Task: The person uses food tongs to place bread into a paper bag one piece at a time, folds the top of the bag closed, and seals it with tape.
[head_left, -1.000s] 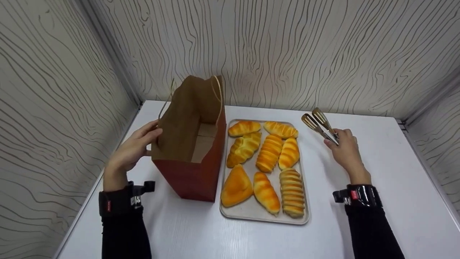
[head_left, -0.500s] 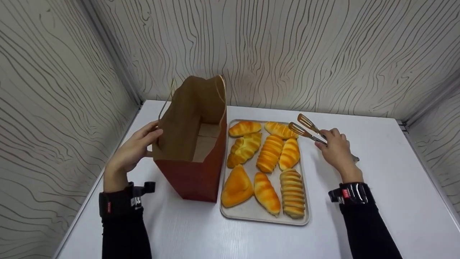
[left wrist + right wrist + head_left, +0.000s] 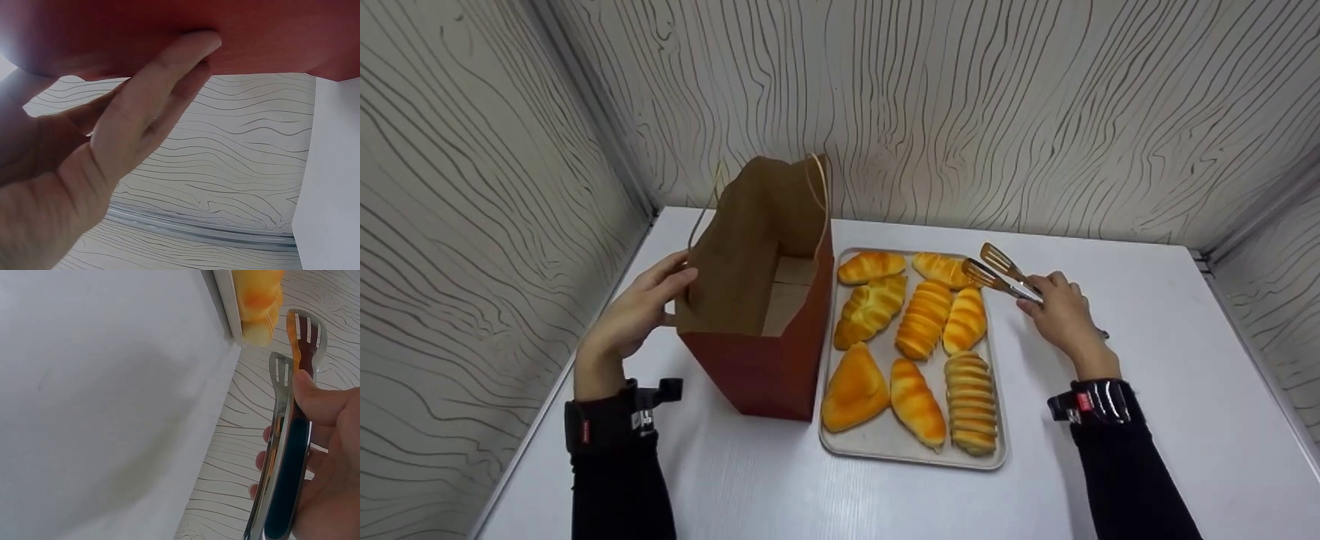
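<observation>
A red paper bag (image 3: pixel 757 375) with a brown inside and string handles stands upright with its mouth open. My left hand (image 3: pixel 637 307) pinches its left rim, fingertips over the edge; in the left wrist view a digit lies along the red outer wall (image 3: pixel 270 39). My right hand (image 3: pixel 1063 315) holds metal serving tongs (image 3: pixel 997 277) with slotted brownish heads spread apart. The heads hang near the tray's back right corner, by an iced bread roll (image 3: pixel 941 268). Nothing is between them. The right wrist view shows the tongs (image 3: pixel 289 455) with a dark inset handle.
A shallow beige tray (image 3: pixel 877 446) sits right of the bag, close against it, holding several bread pieces, among them a triangular one (image 3: pixel 855 390) and a ridged one (image 3: pixel 971 405). The white table (image 3: pixel 750 487) is bounded by patterned walls (image 3: pixel 930 112).
My right hand has moved left with the tongs, bringing their heads to the tray's back right corner. The left hand stays at the bag's rim; the bag has barely shifted.
</observation>
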The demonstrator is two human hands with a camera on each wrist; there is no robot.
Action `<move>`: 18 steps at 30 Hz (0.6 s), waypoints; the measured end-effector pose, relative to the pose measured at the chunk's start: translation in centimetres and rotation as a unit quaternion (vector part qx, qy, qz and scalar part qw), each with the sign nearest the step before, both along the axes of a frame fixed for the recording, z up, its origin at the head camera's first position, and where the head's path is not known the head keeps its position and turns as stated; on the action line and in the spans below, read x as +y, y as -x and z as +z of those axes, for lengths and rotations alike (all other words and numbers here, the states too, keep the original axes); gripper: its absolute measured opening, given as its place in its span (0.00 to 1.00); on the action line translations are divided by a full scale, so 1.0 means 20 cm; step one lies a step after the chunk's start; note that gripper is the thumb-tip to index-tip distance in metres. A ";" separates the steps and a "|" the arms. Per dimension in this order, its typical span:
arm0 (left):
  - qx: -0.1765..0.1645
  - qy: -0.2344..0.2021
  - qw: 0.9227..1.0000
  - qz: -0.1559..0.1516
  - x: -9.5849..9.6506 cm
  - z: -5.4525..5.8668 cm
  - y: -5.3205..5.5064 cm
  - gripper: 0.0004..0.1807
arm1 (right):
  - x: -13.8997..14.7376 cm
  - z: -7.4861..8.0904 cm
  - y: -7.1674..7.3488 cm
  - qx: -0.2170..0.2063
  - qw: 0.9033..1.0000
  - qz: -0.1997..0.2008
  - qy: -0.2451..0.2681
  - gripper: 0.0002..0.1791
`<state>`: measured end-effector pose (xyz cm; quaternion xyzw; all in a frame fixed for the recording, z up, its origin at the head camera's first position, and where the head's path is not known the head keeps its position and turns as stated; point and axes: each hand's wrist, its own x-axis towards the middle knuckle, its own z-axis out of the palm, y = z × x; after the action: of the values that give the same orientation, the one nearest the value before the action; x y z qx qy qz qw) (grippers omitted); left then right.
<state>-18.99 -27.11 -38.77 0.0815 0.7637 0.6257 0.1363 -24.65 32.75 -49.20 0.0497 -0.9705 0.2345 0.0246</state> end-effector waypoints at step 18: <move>-0.008 0.009 1.000 0.009 -0.01 0.00 0.00 0.41 | 0.01 0.00 0.03 -0.020 0.999 0.025 -0.023 0.28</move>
<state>-19.07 -27.28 -38.79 0.0687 0.7691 0.6204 0.1374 -25.24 32.99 -49.22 0.0693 -0.9744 0.2141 -0.0020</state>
